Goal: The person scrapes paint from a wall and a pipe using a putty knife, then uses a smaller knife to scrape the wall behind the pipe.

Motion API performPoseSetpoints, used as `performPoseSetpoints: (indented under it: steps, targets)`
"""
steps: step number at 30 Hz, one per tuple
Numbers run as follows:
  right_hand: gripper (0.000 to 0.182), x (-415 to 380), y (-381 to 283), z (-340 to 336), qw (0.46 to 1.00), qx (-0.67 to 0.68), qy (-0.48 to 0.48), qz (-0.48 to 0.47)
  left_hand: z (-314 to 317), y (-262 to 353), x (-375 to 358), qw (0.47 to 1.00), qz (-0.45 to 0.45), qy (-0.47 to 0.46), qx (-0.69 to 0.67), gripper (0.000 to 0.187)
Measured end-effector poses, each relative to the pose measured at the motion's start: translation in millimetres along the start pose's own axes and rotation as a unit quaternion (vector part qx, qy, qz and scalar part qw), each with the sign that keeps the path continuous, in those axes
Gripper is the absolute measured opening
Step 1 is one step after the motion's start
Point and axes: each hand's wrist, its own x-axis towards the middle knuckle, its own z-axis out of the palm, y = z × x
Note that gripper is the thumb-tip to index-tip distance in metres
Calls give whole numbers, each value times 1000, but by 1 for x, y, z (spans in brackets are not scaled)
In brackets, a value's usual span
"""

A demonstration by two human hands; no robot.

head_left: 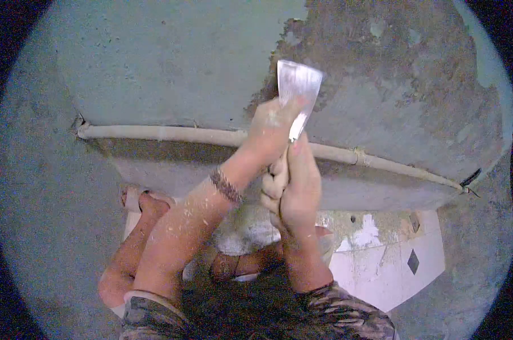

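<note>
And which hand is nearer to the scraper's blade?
Left: the left hand is right at the blade, its thumb over the lower part. The right hand is farther off, closed around the scraper below it.

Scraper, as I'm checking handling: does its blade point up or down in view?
Up: the scraper has its broad edge uppermost, above the right hand.
</note>
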Motion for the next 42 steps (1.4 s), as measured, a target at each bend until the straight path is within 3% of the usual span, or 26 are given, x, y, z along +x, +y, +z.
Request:
performPoseSetpoints:
  steps: [2,3,4,6,7,9,11,15,17,18,19,20,22,23,26,28,29,31,32,34,36,37,39,40,42]
  targets:
    - [38,0,2,1,1000,-21,7,7,2,-10,-1,992,120,38,16,27]
    - [32,8,-7,9,999,-28,-5,-15,-9,3,15,996,56,7,64,27]
    - [32,16,-19,18,1000,-29,0,-12,-17,26,27,997,52,4,62,27]
    - [28,26,-39,28,997,-28,-52,-49,-26,64,44,992,-66,7,-106,30]
    - [26,24,-42,30,996,-35,-55,-59,-25,60,43,992,-64,6,-106,30]
    - [27,14,-29,24,998,-32,-35,-40,-20,33,39,998,51,9,-44,37]
    - [26,3,1,10,1000,-16,23,-4,-5,0,2,996,55,31,-64,40]
    - [27,-5,4,5,999,-9,25,25,-9,11,-11,998,24,34,-42,43]
    - [26,18,-20,19,1000,-4,-19,-17,-16,25,28,990,119,63,43,41]
    - [25,29,-31,24,996,-2,-64,-65,-22,24,59,949,259,109,145,30]
    - [25,35,-41,29,996,-2,-60,-68,-25,26,82,872,397,150,242,21]
    - [24,40,-50,35,996,-10,-51,-72,-25,36,84,871,402,148,239,21]
    - [23,41,-57,39,995,-18,-50,-83,-30,58,82,964,213,72,139,38]
    - [23,37,-53,35,997,-12,-45,-66,-28,64,70,984,128,49,113,36]
    - [24,23,-29,14,998,-6,-37,-42,-13,34,37,974,171,76,126,38]
    - [25,21,-23,12,999,0,-50,-16,-7,37,26,996,-19,68,-52,42]
    - [25,27,-27,10,998,-4,-55,-26,-10,38,43,996,-12,70,-47,42]
    - [25,42,-50,30,997,5,-59,-48,-18,43,82,991,109,62,45,45]
    - [26,46,-63,39,996,7,-59,-64,-20,56,85,992,105,57,45,45]
    - [27,44,-76,46,996,15,-61,-65,-32,100,87,997,-5,33,-67,45]
    - [27,39,-72,44,992,-40,-53,-104,-33,92,80,998,22,27,-55,45]
    - [33,42,-62,27,970,-157,-111,-151,-33,82,70,997,14,38,-62,45]
    - [29,50,-46,-14,869,-408,-56,-275,-34,71,42,994,-49,36,-92,46]
    - [29,45,-55,-25,865,-411,-62,-281,-33,66,25,988,-102,24,-116,47]
    - [30,44,-68,-40,721,-577,15,-383,-22,37,6,981,-105,-43,-159,46]
